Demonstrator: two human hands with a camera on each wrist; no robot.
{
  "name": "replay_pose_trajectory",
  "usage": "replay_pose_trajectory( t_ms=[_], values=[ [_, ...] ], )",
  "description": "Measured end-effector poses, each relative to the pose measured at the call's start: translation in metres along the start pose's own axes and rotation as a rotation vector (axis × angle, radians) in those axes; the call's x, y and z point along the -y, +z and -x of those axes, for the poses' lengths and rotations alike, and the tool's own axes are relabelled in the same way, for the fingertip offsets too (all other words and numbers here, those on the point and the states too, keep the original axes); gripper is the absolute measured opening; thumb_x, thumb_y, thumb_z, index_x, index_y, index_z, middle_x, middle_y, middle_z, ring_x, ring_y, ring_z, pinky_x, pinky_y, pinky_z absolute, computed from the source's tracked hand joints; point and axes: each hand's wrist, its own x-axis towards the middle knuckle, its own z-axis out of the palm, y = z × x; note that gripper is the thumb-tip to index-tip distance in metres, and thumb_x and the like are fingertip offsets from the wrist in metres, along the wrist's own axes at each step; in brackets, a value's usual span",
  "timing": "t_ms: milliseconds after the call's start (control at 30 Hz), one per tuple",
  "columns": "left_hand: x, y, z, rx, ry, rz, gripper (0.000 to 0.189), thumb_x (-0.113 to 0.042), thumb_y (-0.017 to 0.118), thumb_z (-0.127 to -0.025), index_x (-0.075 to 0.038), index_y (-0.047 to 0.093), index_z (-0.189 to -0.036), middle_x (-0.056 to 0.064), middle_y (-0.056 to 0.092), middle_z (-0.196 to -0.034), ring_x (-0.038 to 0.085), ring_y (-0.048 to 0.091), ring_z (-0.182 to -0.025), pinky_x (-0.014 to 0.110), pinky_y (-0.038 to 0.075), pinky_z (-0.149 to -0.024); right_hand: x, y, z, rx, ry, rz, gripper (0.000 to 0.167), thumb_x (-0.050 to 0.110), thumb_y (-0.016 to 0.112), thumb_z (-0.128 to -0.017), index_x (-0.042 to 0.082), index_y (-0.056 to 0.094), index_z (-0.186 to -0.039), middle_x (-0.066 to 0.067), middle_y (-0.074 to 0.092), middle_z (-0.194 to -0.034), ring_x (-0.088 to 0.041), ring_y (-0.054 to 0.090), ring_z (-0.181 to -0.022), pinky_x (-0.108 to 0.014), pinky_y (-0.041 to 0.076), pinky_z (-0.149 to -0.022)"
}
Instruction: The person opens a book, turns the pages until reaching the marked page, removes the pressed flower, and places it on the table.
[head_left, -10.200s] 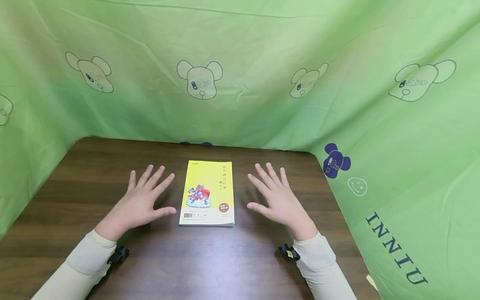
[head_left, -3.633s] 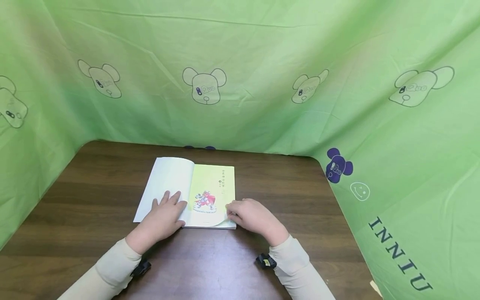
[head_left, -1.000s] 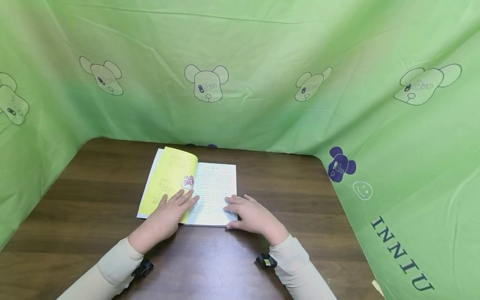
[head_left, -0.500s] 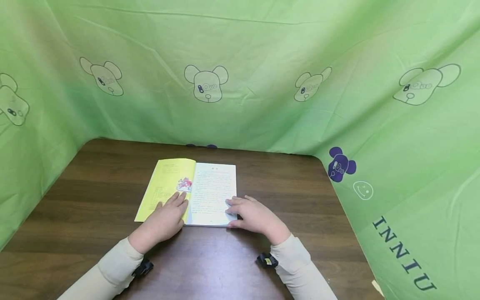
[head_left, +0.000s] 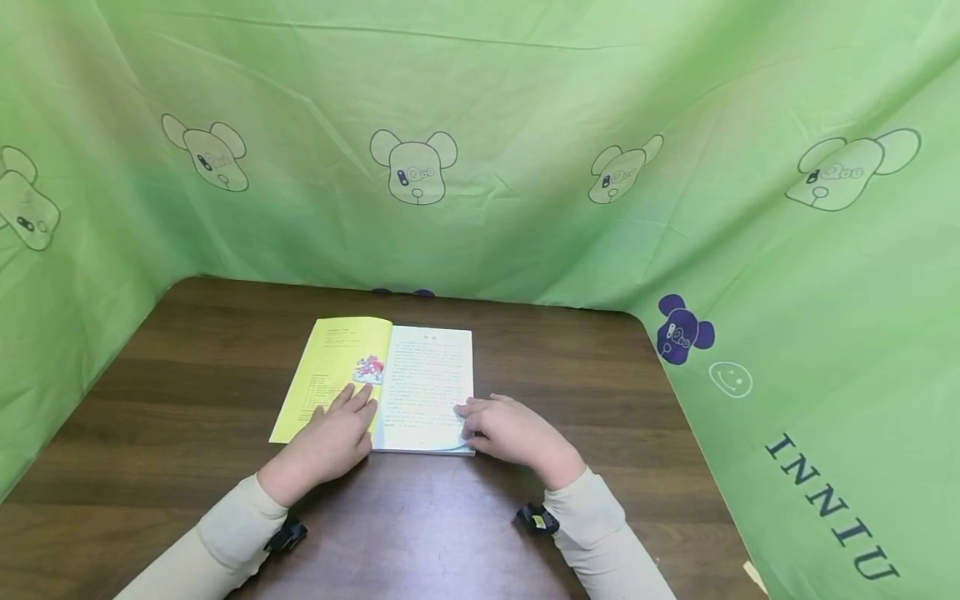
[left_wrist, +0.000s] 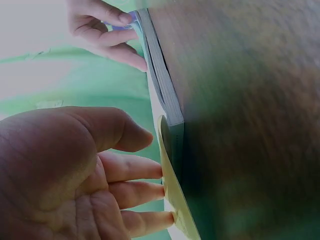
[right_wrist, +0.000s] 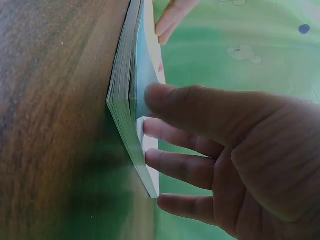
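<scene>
The book (head_left: pixel 393 375) lies open on the table (head_left: pixel 405 533), between the two hands. Its left page (head_left: pixel 326 358) is yellow, with small print and a coloured figure (head_left: pixel 369 368); its right page (head_left: pixel 426 387) is white, with lines of text. A green cloth (head_left: pixel 510 242) surrounds the table's rear and sides.

Left hand (head_left: pixel 327 444): rests on the left page near the gutter; fingers extended and slightly apart, fingertips touching the paper.

Right hand (head_left: pixel 517 432): at the book's lower right corner; thumb and forefinger pinch the right page, the other fingers apart. The page corner is raised off the page block (right_wrist: pixel 122 70).

Changes from half a second earlier: the page corner, then flat, has lifted. The right hand's fingers, then spread over the page edge, are now bent at it. The left hand is unchanged.
</scene>
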Motion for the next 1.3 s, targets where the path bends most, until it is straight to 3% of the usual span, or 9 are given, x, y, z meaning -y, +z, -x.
replay_pose_trajectory(
  t_ms=[167,267,367,433,667,867,1033,1300],
  values=[
    [-0.001,0.0,-0.001,-0.003,-0.01,0.014,0.046,-0.018,0.06,-0.099,0.002,0.058,-0.14,0.022,0.041,-0.159,0.047,0.034,-0.148,0.078,0.036,-0.102,-0.003,0.001,0.001,-0.016,-0.018,-0.013,0.011,0.015,0.072,-0.095,0.016,0.072,-0.084,-0.009,0.066,-0.138,-0.025,0.06,-0.132,-0.061,0.042,-0.11],
    [0.0,0.002,-0.002,-0.001,-0.011,0.025,0.048,-0.023,0.063,-0.099,0.001,0.058,-0.141,0.023,0.041,-0.159,0.048,0.034,-0.148,0.079,0.035,-0.102,-0.006,0.004,-0.001,-0.072,-0.043,-0.021,0.013,0.015,0.069,-0.096,0.017,0.066,-0.084,-0.002,0.074,-0.114,-0.016,0.07,-0.104,-0.05,0.051,-0.101],
    [0.002,0.006,-0.003,-0.009,-0.001,0.034,0.05,-0.028,0.065,-0.099,-0.001,0.059,-0.14,0.025,0.041,-0.159,0.049,0.033,-0.148,0.08,0.034,-0.101,-0.009,0.008,-0.002,-0.141,-0.026,-0.043,0.009,0.017,0.067,-0.099,0.019,0.063,-0.09,0.008,0.066,-0.088,-0.008,0.058,-0.076,-0.035,0.054,-0.082],
    [0.003,0.008,-0.003,-0.013,0.006,0.037,0.05,-0.031,0.067,-0.099,-0.003,0.06,-0.139,0.025,0.04,-0.158,0.05,0.033,-0.148,0.081,0.034,-0.101,-0.009,0.009,-0.002,-0.181,0.0,-0.058,0.006,0.019,0.065,-0.101,0.019,0.063,-0.095,0.012,0.06,-0.08,-0.005,0.05,-0.068,-0.028,0.05,-0.07],
    [0.004,0.01,-0.004,-0.022,0.003,0.044,0.054,-0.042,0.073,-0.094,-0.006,0.064,-0.134,0.025,0.04,-0.158,0.05,0.032,-0.148,0.082,0.034,-0.1,-0.008,0.014,-0.004,-0.283,0.08,-0.067,0.003,0.02,0.061,-0.103,0.018,0.06,-0.102,0.011,0.055,-0.068,-0.004,0.044,-0.058,-0.025,0.046,-0.058],
    [0.004,0.012,-0.005,-0.05,0.0,0.041,0.057,-0.045,0.078,-0.089,-0.009,0.066,-0.13,0.024,0.043,-0.157,0.048,0.035,-0.147,0.081,0.036,-0.099,-0.006,0.017,-0.008,-0.367,0.112,-0.022,0.005,0.022,0.062,-0.103,0.018,0.06,-0.104,0.013,0.051,-0.064,-0.005,0.043,-0.056,-0.027,0.045,-0.055],
    [0.005,0.011,-0.006,-0.073,-0.005,0.033,0.055,-0.045,0.079,-0.088,-0.009,0.068,-0.128,0.022,0.046,-0.155,0.047,0.037,-0.146,0.08,0.037,-0.098,-0.005,0.017,-0.011,-0.453,0.098,0.043,0.008,0.023,0.067,-0.1,0.018,0.061,-0.103,0.013,0.049,-0.06,-0.007,0.041,-0.053,-0.031,0.046,-0.053],
    [0.005,0.01,-0.007,-0.097,-0.006,0.036,0.047,-0.04,0.076,-0.092,-0.009,0.068,-0.126,0.023,0.048,-0.154,0.047,0.039,-0.145,0.08,0.038,-0.098,-0.003,0.013,-0.014,-0.539,0.058,0.091,0.012,0.023,0.071,-0.097,0.019,0.061,-0.104,0.014,0.063,-0.069,-0.006,0.051,-0.053,-0.032,0.05,-0.054]
  ],
)
